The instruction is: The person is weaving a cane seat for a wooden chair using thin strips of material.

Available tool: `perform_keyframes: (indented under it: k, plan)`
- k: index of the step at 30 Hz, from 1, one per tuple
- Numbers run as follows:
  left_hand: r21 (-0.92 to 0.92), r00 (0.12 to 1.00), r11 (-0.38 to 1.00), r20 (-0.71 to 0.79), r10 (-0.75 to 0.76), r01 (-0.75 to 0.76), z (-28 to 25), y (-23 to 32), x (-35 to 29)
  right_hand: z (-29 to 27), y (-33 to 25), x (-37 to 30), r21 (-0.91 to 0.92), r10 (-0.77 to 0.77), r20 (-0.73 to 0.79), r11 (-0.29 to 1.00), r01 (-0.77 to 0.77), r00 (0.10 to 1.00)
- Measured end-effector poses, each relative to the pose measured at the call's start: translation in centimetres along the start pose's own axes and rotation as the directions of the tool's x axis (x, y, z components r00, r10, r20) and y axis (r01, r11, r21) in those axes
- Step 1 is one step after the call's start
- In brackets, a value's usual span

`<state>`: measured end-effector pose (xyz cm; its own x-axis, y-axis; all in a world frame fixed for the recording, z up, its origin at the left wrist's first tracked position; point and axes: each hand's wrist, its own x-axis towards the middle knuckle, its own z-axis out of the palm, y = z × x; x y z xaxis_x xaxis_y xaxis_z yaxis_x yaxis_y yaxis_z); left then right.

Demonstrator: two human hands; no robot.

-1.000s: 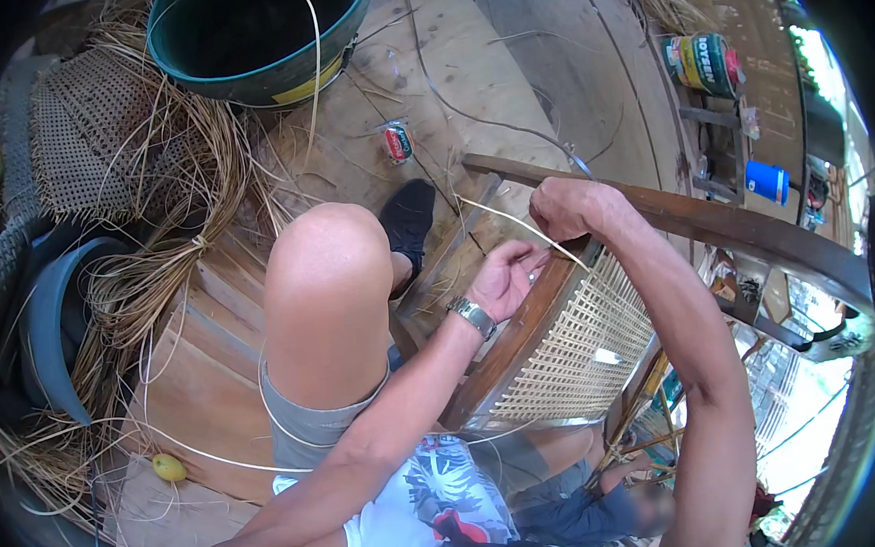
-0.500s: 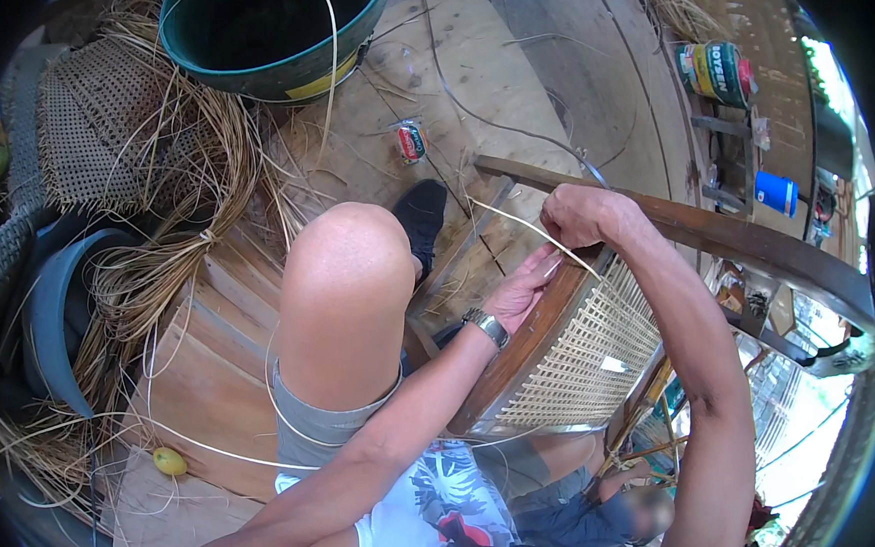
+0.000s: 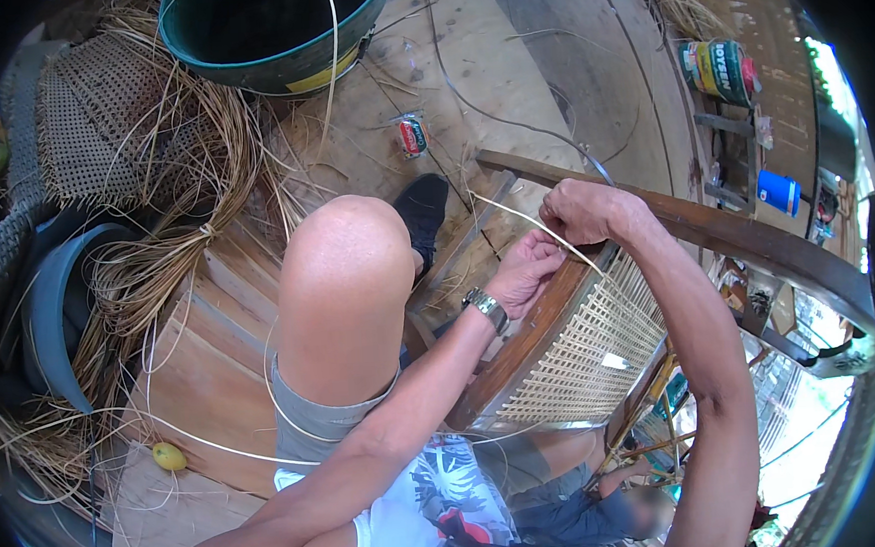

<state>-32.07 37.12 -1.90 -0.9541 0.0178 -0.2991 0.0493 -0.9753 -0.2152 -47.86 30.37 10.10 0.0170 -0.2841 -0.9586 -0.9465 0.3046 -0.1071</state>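
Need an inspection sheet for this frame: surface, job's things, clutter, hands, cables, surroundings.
Surface: plywood floor, strewn with loose strands.
Job's things: wooden chair frame with woven cane panel; pale cane strand running to the frame's edge.
Clutter: green tub, small can, cane bundle, old woven panel, yellow fruit.
Hands: left hand on the frame's edge; right hand pinching the strand.
Cables: nothing seen.
Surroundings: paint tin, blue cup.
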Motion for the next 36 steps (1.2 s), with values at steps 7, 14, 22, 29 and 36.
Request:
perform_keyframes:
  k: [7,14,22,29,36]
  plan:
    - [0.425,0.994,0.905,-0.1,0.041,0.006,1.8,2.2,0.0,0.3,-0.1,-0.7,0.054,-0.036,-0.086,0.998,0.04,0.996]
    - [0.44,0.992,0.89,-0.082,-0.093,0.12,2.1,2.9,-0.4,0.0,-0.4,-0.8,-0.003,-0.02,-0.052,1.0,0.019,0.998]
    - [0.488,0.988,0.86,-0.11,-0.106,0.146,1.4,2.6,-0.1,-0.1,-0.5,-0.9,0.003,-0.005,-0.078,1.0,0.005,0.997]
    - [0.264,0.981,0.946,-0.086,-0.173,0.19,0.5,1.7,-0.4,-0.7,-0.5,-0.5,-0.009,0.064,0.011,0.998,-0.064,0.998]
    - [0.204,0.959,0.939,-0.106,-0.261,0.278,0.4,2.0,-0.4,-0.5,-0.9,1.0,-0.403,0.029,0.116,0.915,0.02,0.993]
